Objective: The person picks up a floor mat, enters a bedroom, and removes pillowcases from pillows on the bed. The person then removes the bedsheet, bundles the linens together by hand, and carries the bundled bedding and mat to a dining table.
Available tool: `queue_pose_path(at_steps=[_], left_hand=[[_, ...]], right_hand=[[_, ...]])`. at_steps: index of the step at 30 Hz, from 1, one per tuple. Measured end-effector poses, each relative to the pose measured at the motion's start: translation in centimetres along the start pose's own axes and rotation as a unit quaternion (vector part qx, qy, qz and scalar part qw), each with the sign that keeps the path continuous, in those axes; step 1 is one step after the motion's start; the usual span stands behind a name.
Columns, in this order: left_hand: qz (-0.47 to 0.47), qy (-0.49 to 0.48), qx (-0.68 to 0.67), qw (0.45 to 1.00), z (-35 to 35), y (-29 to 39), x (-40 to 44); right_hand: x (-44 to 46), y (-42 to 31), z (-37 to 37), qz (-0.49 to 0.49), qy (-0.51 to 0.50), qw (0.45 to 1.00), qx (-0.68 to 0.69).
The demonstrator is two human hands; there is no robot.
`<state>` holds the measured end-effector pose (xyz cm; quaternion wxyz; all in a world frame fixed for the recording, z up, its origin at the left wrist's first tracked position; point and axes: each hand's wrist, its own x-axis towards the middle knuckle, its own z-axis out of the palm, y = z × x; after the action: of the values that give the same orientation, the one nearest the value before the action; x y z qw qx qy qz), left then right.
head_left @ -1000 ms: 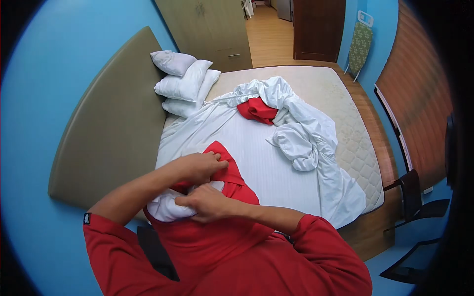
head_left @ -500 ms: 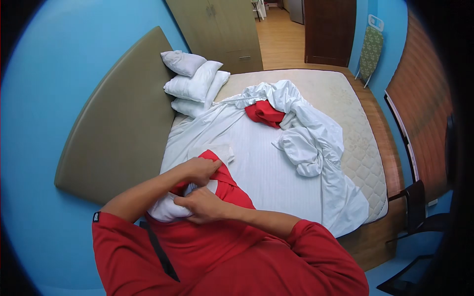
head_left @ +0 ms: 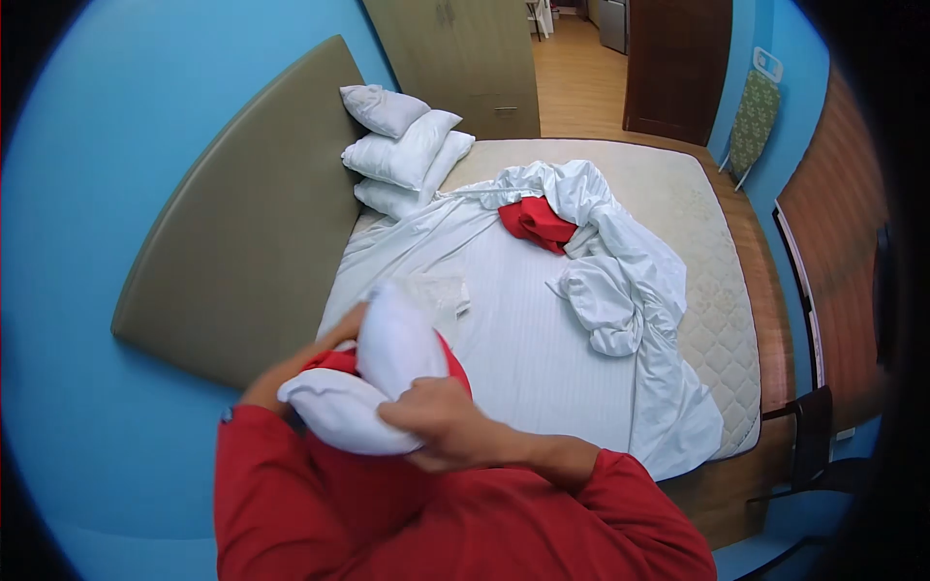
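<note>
A white pillow [head_left: 397, 344] is folded in front of my body, its two bulging ends standing out of a red pillowcase [head_left: 332, 361]. My right hand [head_left: 441, 416] is closed on the pillow, its thumb pressing into the near end. More red cloth shows behind the pillow on the right. My left hand [head_left: 347, 325] is at the far left side of the pillow, against the red cloth; its fingers are hidden and blurred. Beyond the pillow, a folded whitish cloth [head_left: 441, 293] lies on the white sheet [head_left: 533, 339].
The sheet is bunched on the bare mattress [head_left: 712, 281], with a red cloth [head_left: 539, 225] among its folds. Several white pillows [head_left: 392, 155] are stacked by the headboard [head_left: 242, 213]. A cabinet [head_left: 465, 73] stands behind, an ironing board [head_left: 754, 121] and a chair [head_left: 814, 441] to the right.
The white pillow has come up out of the red pillowcase and now shows two large ends. My right hand has shifted right; my left hand has moved behind the pillow. The view has shifted slightly.
</note>
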<state>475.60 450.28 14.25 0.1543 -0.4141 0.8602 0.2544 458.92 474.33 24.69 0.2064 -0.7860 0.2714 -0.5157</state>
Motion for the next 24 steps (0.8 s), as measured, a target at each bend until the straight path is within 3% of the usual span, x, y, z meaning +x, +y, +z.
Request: queue_pose_path(at_steps=[1,2,4,5,7,8,9,10,12,14,16,18,19,20,22,24], left_hand=[[0.017,0.063,-0.134,0.989,2.4,0.6,-0.7],[0.028,0.136,-0.299,0.944,4.5,2.1,-1.5],[0.078,0.292,-0.559,0.772,5.8,6.0,-3.8],[0.108,0.341,-0.627,0.693,5.2,8.2,-5.2],[0.177,0.377,-0.690,0.592,3.2,11.1,-7.2],[0.215,0.366,-0.704,0.569,2.5,11.8,-8.0],[0.278,0.289,-0.747,0.529,2.3,11.9,-8.7],[0.359,0.330,-0.558,0.671,2.1,10.4,-7.9],[0.314,0.383,-0.430,0.755,2.8,10.6,-7.3],[0.204,0.334,-0.298,0.871,3.1,11.5,-8.7],[0.220,0.312,-0.276,0.882,7.6,11.4,-5.8],[0.276,0.306,-0.203,0.888,11.0,13.5,-5.0],[0.268,0.303,-0.161,0.900,12.5,14.8,-5.7],[0.260,0.298,-0.121,0.910,13.5,15.5,-6.6],[0.242,0.289,-0.179,0.909,14.4,13.9,-7.7],[0.252,0.291,-0.218,0.897,14.3,12.9,-7.6]], right_hand=[[-0.3,0.6,-0.7,0.026,0.025,0.999,0.008],[-0.2,1.0,-1.9,0.055,0.051,0.997,0.036],[-0.3,3.7,-3.1,0.152,0.071,0.979,0.114],[-0.4,5.3,-3.7,0.172,0.111,0.970,0.129],[-0.1,7.3,-5.5,0.217,0.167,0.951,0.143],[0.2,7.9,-6.1,0.245,0.180,0.942,0.144],[0.8,8.9,-6.4,0.264,0.217,0.925,0.166],[1.5,10.1,-6.4,0.282,0.248,0.907,0.189],[1.8,14.7,-6.4,0.295,0.278,0.905,0.126],[1.8,18.6,-6.7,0.324,0.289,0.900,-0.037],[-0.2,24.0,-5.9,0.385,0.254,0.873,-0.161],[-5.2,35.4,-4.0,0.373,0.285,0.845,-0.254],[-7.2,38.3,-3.8,0.415,0.291,0.827,-0.243],[-9.0,39.7,-3.7,0.456,0.296,0.806,-0.232],[-10.2,36.6,-5.4,0.538,0.244,0.790,-0.163],[-14.6,43.3,-7.1,0.571,0.244,0.735,-0.270]])
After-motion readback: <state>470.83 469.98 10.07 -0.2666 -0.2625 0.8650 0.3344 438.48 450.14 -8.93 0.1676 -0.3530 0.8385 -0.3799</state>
